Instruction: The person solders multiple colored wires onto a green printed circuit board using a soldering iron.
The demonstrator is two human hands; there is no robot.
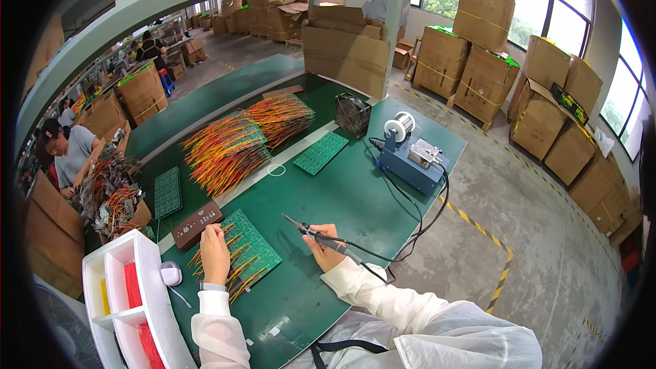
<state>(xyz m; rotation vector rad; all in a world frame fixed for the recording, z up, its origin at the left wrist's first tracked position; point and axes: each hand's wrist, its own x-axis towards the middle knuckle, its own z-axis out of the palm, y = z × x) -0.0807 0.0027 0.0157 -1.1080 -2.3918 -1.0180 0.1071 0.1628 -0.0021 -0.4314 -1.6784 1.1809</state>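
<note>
My left hand [214,254] rests on a green circuit board [249,251] that has several red, orange and yellow wires sticking out of it; the fingers press on the wires near its left edge. My right hand [324,246] is closed around a soldering iron [309,231], its thin tip pointing up and left, held above the green mat [342,198] to the right of the board. The iron's black cable [410,232] runs to a blue soldering station [413,160] with a solder reel on top.
A brown fixture block [197,224] lies left of the board. Bundles of coloured wires [236,140], spare green boards [320,152], a small black fan [352,115] and a white compartment tray [130,294] surround the work spot. Another person [68,157] works at far left. Cardboard boxes [478,48] stand behind.
</note>
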